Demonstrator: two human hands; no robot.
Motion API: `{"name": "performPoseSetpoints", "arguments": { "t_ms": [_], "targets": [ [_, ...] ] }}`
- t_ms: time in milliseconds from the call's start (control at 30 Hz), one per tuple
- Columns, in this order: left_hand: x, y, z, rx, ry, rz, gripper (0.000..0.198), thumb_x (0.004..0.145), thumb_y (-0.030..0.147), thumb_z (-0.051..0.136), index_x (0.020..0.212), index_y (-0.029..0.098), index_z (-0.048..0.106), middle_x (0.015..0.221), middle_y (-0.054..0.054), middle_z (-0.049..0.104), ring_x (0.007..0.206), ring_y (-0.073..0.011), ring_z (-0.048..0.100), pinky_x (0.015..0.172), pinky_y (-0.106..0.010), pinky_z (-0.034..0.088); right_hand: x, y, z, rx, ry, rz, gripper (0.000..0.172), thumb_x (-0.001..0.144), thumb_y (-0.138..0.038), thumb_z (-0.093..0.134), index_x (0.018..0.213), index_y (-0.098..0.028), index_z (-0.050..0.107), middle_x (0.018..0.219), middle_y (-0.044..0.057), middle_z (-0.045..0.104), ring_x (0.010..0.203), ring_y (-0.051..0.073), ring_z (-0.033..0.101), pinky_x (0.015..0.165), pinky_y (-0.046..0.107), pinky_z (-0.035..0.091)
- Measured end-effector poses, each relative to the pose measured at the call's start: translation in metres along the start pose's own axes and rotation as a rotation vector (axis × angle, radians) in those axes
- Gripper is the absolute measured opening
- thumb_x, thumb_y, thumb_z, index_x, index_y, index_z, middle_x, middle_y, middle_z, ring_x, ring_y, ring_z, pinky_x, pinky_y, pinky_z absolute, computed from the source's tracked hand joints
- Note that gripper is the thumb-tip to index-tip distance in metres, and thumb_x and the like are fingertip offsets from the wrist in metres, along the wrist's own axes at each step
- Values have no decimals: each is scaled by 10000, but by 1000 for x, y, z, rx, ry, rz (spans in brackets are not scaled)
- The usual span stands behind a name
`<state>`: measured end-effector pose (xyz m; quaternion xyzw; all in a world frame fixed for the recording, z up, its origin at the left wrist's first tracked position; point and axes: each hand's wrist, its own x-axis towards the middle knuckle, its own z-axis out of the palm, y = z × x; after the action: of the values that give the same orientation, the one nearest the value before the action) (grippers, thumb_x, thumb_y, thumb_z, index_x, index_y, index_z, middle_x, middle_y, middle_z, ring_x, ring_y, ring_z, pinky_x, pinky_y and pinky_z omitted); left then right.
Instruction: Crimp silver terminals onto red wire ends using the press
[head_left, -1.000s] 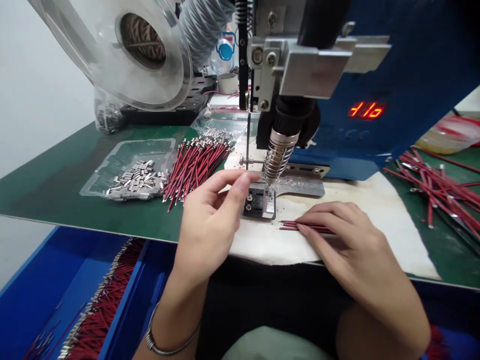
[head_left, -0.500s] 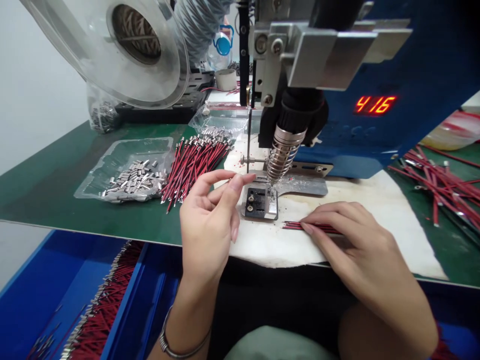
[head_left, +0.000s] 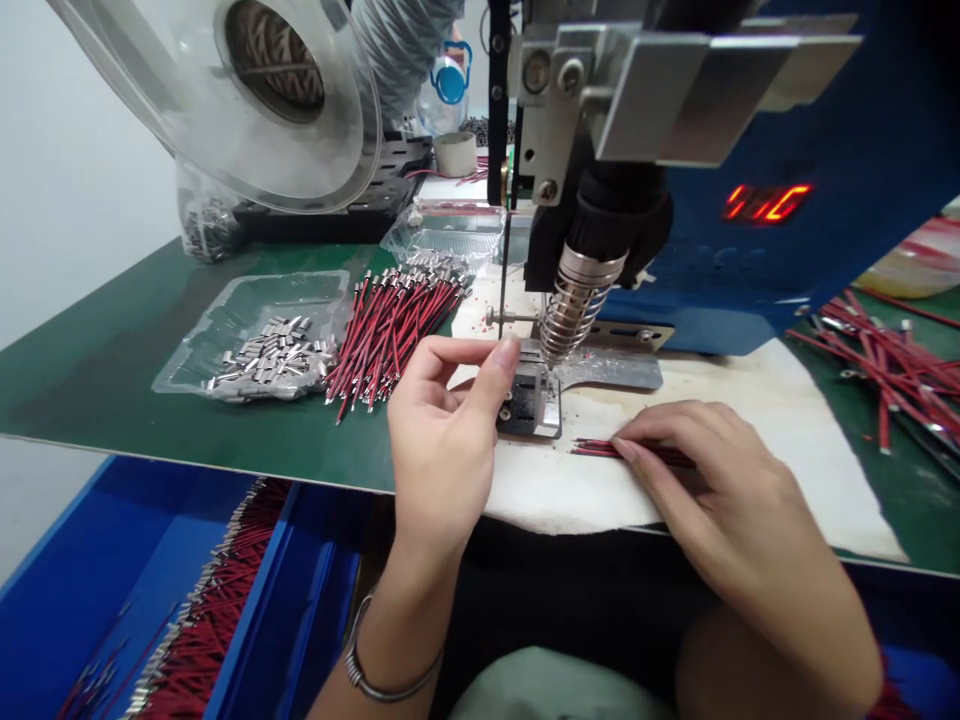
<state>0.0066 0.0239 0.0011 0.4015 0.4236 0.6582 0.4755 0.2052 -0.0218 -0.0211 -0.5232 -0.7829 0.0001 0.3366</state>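
My left hand (head_left: 442, 430) is raised over the table edge. Its thumb and forefinger meet in a pinch right beside the small metal fixture (head_left: 529, 405) under the machine's coiled nozzle (head_left: 570, 310). What the pinch holds is too small to see. My right hand (head_left: 720, 490) lies on the white cloth (head_left: 757, 400), fingers pressed down on a short bundle of red wires (head_left: 596, 447). The wire ends stick out leftward, toward the fixture.
A clear tray of metal terminals (head_left: 262, 350) and a pile of red wires (head_left: 390, 325) lie at the left on the green mat. The blue machine (head_left: 825, 230) shows a red display (head_left: 765, 202). There are more wires at the right (head_left: 885, 370), a clear reel (head_left: 247, 90), and a blue bin of wires (head_left: 202, 620) below.
My left hand's pinch has moved right, up against the fixture. The right hand stays on the wire bundle. The display digits have changed.
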Motion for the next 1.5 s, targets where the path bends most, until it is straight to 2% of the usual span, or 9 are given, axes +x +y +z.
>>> {"name": "performPoseSetpoints", "arguments": {
  "t_ms": [167,433,867,1167,1500],
  "targets": [
    [-2,-7,-3,0,-14,-5,274,800,417,823,853,223,637,750,39,625,445,14,343,391,-174,244,-1,0,-1,-11,-13,-20,80,1013,-260,590,1043,-218,651,1028,57,676,1003,231,602,882,399,453],
    [-6,-6,-4,15,-35,-13,273,797,414,826,841,215,645,804,16,675,472,3,418,418,-177,322,1,1,0,11,-21,3,89,1002,-292,612,1029,-231,670,1028,47,674,1011,231,609,875,395,455],
    [-7,-6,-1,29,-60,14,262,815,382,811,837,173,654,717,40,622,446,19,391,413,-133,321,0,1,-1,-5,-38,-10,89,1016,-288,597,1064,-250,661,1048,43,667,1023,234,595,868,406,453],
    [-7,-6,-2,41,-59,22,256,812,383,812,831,177,661,690,47,597,443,18,384,413,-123,322,0,0,-1,39,-20,9,38,998,-266,624,1018,-241,645,1021,43,663,1007,231,600,856,404,460],
    [-7,-6,-2,43,-60,23,248,818,378,808,828,181,659,679,54,577,444,23,385,427,-117,335,2,-1,1,15,-24,22,98,993,-330,640,1002,-233,652,1033,54,660,1019,238,596,866,410,449]
  ]
}}
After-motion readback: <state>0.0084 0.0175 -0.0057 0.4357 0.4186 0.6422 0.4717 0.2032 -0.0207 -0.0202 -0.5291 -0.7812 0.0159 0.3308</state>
